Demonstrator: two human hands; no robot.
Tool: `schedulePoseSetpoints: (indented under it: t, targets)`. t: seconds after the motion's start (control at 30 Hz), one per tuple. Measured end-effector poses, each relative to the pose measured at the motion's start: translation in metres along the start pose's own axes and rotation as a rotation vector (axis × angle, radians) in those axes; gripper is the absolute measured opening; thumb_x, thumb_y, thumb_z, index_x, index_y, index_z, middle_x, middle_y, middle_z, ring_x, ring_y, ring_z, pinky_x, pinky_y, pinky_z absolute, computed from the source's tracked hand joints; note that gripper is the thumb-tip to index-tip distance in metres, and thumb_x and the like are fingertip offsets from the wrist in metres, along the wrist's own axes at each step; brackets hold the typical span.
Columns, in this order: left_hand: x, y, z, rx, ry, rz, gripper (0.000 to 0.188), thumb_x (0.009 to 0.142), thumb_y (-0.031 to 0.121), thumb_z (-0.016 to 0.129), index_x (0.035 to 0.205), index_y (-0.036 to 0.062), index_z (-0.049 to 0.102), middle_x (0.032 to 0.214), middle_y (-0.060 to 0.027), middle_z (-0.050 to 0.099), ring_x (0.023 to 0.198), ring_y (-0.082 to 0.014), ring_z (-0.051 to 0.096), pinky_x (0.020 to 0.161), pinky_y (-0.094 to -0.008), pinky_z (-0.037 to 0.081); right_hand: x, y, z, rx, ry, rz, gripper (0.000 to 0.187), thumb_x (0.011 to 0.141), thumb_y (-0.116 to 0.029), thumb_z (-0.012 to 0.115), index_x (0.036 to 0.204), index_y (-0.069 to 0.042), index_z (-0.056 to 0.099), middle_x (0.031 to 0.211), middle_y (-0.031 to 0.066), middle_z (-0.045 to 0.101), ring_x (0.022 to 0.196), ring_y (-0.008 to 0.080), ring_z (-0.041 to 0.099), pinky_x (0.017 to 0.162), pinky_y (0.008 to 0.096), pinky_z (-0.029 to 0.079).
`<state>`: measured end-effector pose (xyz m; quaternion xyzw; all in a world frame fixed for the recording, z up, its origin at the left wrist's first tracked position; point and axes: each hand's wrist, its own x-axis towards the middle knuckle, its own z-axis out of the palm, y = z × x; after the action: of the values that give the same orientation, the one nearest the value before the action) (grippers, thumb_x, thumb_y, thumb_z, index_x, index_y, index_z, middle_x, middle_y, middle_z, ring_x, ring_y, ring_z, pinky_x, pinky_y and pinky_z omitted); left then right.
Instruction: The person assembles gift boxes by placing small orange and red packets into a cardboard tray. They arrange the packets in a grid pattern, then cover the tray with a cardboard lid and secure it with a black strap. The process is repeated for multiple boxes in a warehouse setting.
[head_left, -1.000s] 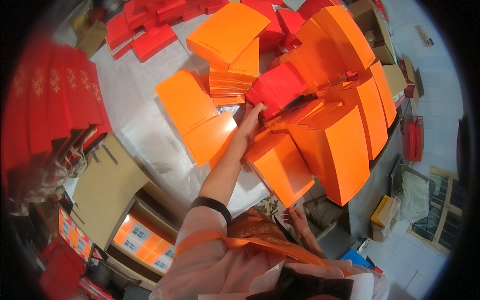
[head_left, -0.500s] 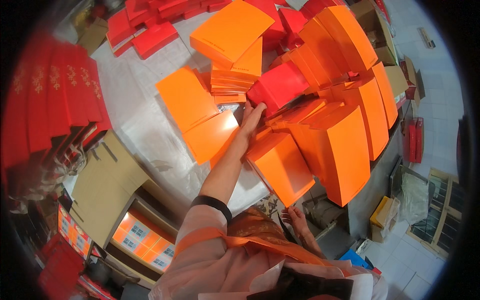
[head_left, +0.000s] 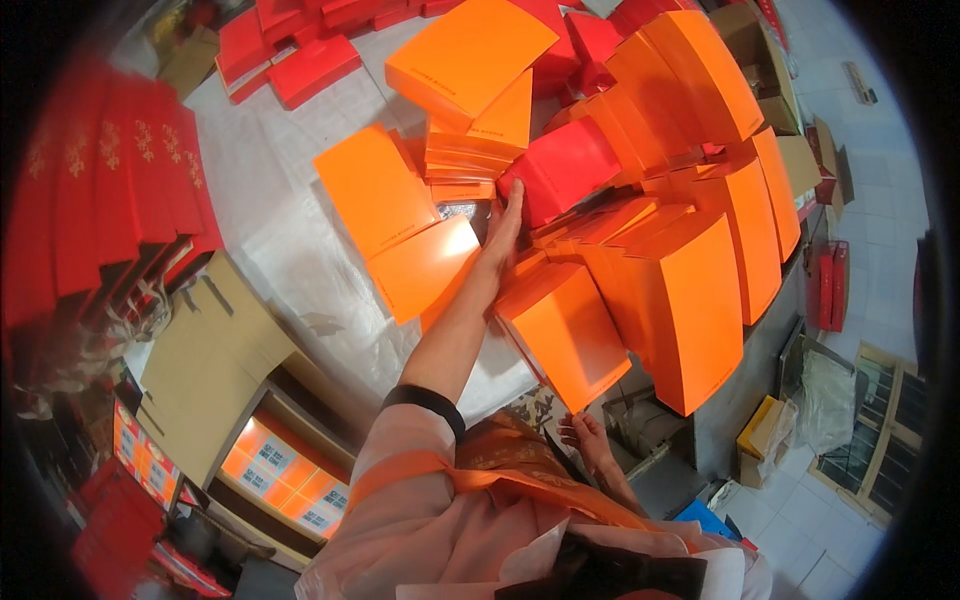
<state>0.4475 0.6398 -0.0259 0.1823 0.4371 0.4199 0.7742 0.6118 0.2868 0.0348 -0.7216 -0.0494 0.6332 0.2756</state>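
My left hand (head_left: 506, 225) reaches up the middle of the table. Its fingers are stretched out along the near left side of a plain red box (head_left: 560, 170), seemingly touching it. The red box lies tilted among orange boxes, with an orange stack (head_left: 478, 145) to its left. My right hand (head_left: 588, 440) is low, just below the near corner of an orange box (head_left: 565, 325). Its fingers are curled, and whether anything is between them does not show. Two orange boxes (head_left: 375, 190) lie left of my left forearm.
Tall orange stacks (head_left: 690, 310) crowd the table's right side. Red boxes (head_left: 315, 72) lie at the far edge, and red bags with gold patterns (head_left: 125, 170) stand at left. Below them is an open cardboard carton (head_left: 215, 350) with orange packages inside. White sheeting (head_left: 250, 160) covers the tabletop.
The fingers of my left hand have straightened and slid slightly up along the red box's side. My right hand stays in nearly the same place. The boxes look almost unmoved.
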Motion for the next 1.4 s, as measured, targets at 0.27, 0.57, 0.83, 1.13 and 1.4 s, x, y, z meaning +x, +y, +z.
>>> schedulePoseSetpoints:
  t: [0.27, 0.57, 0.83, 1.13, 1.4]
  targets:
    - [0.012, -0.011, 0.002, 0.025, 0.119, -0.001, 0.095, 0.078, 0.063, 0.048, 0.14, 0.0055, 0.005, 0.144, -0.0132, 0.016, 0.132, -0.0256, 0.017, 0.106, -0.038, 0.018, 0.004, 0.007, -0.003, -0.008, -0.016, 0.018, 0.023, 0.092, -0.026, 0.047, 0.101, -0.006, 0.053, 0.094, 0.0049, 0.059, 0.082, 0.0148, 0.059, 0.071, 0.0289, 0.048]
    - [0.02, -0.015, 0.002, 0.196, 0.128, 0.2, 0.074, 0.086, 0.048, 0.047, 0.135, -0.0006, 0.022, 0.136, -0.0164, 0.031, 0.125, -0.0255, 0.031, 0.101, -0.032, 0.026, 0.007, 0.009, -0.006, 0.002, -0.024, 0.0, 0.024, 0.091, -0.027, 0.05, 0.102, -0.007, 0.054, 0.095, 0.0065, 0.059, 0.083, 0.0171, 0.059, 0.072, 0.0291, 0.048]
    - [0.012, -0.009, -0.005, 0.496, 0.182, 0.158, 0.073, 0.077, 0.037, 0.058, 0.124, -0.0112, 0.03, 0.12, -0.0231, 0.045, 0.11, -0.0264, 0.046, 0.094, -0.0318, 0.035, 0.007, 0.008, -0.003, 0.015, -0.009, -0.005, 0.022, 0.09, -0.024, 0.052, 0.101, -0.005, 0.055, 0.094, 0.0086, 0.061, 0.083, 0.0188, 0.06, 0.07, 0.0302, 0.049]
    - [-0.009, 0.025, 0.002, 0.227, 0.031, -0.118, 0.075, 0.067, 0.03, 0.064, 0.123, -0.0053, 0.028, 0.112, -0.0135, 0.046, 0.098, -0.0228, 0.049, 0.084, -0.0321, 0.041, 0.005, 0.016, -0.009, 0.0, -0.033, -0.039, 0.026, 0.09, -0.027, 0.05, 0.104, -0.004, 0.053, 0.095, 0.0081, 0.06, 0.083, 0.0176, 0.06, 0.071, 0.03, 0.049]
    - [0.018, 0.006, -0.004, 0.1, 0.063, -0.109, 0.036, 0.061, 0.027, 0.062, 0.091, 0.0101, 0.051, 0.077, -0.0028, 0.049, 0.068, -0.016, 0.046, 0.063, -0.0259, 0.036, 0.004, 0.012, -0.006, -0.004, -0.034, -0.036, 0.028, 0.091, -0.027, 0.048, 0.105, -0.004, 0.052, 0.094, 0.005, 0.059, 0.08, 0.0141, 0.058, 0.07, 0.0268, 0.048]
